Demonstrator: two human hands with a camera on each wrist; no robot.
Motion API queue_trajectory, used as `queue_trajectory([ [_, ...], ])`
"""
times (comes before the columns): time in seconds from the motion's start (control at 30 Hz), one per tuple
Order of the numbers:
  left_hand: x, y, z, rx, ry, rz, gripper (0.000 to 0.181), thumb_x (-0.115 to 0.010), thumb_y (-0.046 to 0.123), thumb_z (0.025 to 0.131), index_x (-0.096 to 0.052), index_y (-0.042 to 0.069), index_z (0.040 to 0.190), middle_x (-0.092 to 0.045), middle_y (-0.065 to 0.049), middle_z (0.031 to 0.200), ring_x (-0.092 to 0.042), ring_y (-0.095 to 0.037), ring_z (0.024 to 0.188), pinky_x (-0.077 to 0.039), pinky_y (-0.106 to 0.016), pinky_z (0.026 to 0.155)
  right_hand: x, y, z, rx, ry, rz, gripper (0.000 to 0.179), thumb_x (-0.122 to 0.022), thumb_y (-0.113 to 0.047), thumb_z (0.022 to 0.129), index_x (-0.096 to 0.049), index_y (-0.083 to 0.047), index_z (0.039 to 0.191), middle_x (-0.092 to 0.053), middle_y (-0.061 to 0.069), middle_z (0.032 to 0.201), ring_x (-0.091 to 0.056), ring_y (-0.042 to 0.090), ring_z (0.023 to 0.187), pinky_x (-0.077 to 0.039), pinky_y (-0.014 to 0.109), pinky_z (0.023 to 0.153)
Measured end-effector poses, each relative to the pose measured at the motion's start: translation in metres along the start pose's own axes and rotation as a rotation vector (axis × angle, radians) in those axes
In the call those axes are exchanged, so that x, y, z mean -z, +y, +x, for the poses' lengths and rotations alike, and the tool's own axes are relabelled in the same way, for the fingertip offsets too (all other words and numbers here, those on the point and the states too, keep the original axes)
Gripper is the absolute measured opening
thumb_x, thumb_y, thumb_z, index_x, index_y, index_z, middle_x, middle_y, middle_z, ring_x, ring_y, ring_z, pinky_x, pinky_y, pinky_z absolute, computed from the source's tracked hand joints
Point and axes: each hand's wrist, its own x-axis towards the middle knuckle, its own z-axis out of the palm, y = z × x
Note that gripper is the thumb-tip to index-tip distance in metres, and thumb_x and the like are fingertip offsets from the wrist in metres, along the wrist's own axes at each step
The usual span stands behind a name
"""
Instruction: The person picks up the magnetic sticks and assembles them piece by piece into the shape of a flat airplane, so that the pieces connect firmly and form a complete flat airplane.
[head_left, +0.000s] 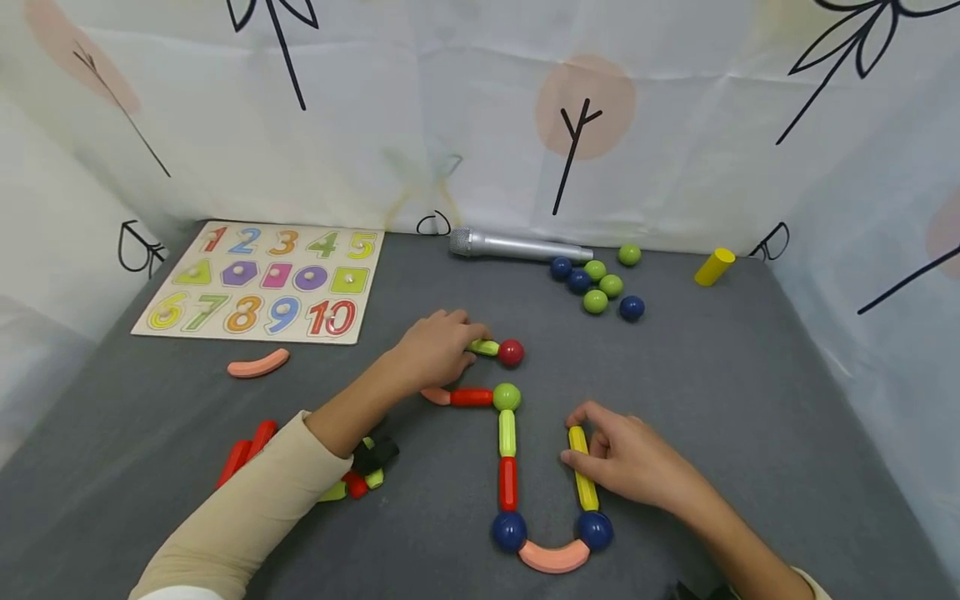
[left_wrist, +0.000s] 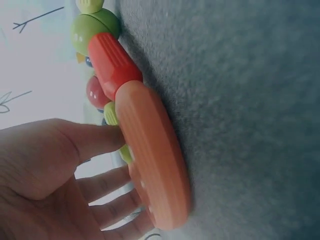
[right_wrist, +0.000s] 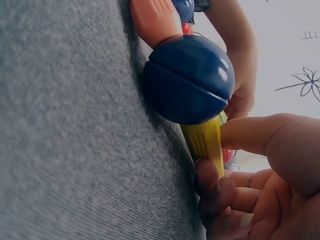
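Observation:
My left hand (head_left: 438,354) holds a light green rod (head_left: 483,347) with a red ball (head_left: 512,352) at its right end. In the left wrist view, a curved salmon piece (left_wrist: 152,160) partly hides that rod. My right hand (head_left: 630,458) pinches a yellow rod (head_left: 583,475), its near end joined to a blue ball (head_left: 596,531). A curved salmon piece (head_left: 555,557) links this ball to another blue ball (head_left: 509,532). From there a red rod (head_left: 508,483) and green rod (head_left: 507,433) lead to a green ball (head_left: 507,397), with a red rod (head_left: 471,397) leftward.
At the back left lies a number puzzle board (head_left: 258,279), with a loose salmon piece (head_left: 258,364) in front. A silver microphone (head_left: 517,246), several green and blue balls (head_left: 596,302) and a yellow cylinder (head_left: 714,267) are along the back. Red rods (head_left: 235,461) lie beside my left sleeve.

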Motion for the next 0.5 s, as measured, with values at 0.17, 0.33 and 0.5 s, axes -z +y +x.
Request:
queue_trajectory([
  [0.17, 0.0010, 0.0007, -0.0060, 0.033, 0.025, 0.021, 0.028, -0.063, 0.013, 0.100, -0.070, 0.018, 0.126, -0.065, -0.008, 0.116, -0.060, -0.027, 0.097, -0.052, -0.042, 0.084, -0.0008, 0.0006, -0.0045, -0.023, -0.008, 0.003, 0.035, -0.075, -0.030, 0.091, -0.060, -0.008, 0.115, -0.053, -0.005, 0.061, -0.048, 0.012, 0.049, -0.035, 0.025, 0.045],
  [0.33, 0.0020, 0.0001, -0.0050, 0.066, 0.022, 0.043, 0.026, -0.062, 0.013, 0.100, -0.071, 0.017, 0.125, -0.066, -0.008, 0.113, -0.061, -0.029, 0.097, -0.053, -0.044, 0.081, -0.0019, 0.0004, -0.0069, -0.062, -0.023, 0.004, 0.036, -0.075, -0.030, 0.091, -0.060, -0.009, 0.115, -0.054, -0.005, 0.062, -0.050, 0.013, 0.050, -0.036, 0.025, 0.046],
  [0.5, 0.0027, -0.0008, -0.0023, 0.080, 0.026, 0.049, 0.026, -0.064, 0.014, 0.099, -0.071, 0.017, 0.124, -0.067, -0.008, 0.113, -0.063, -0.029, 0.097, -0.054, -0.046, 0.080, -0.0031, -0.0002, -0.0082, -0.074, -0.028, 0.004, 0.036, -0.076, -0.030, 0.090, -0.060, -0.008, 0.114, -0.055, -0.005, 0.061, -0.050, 0.013, 0.050, -0.036, 0.025, 0.046],
])
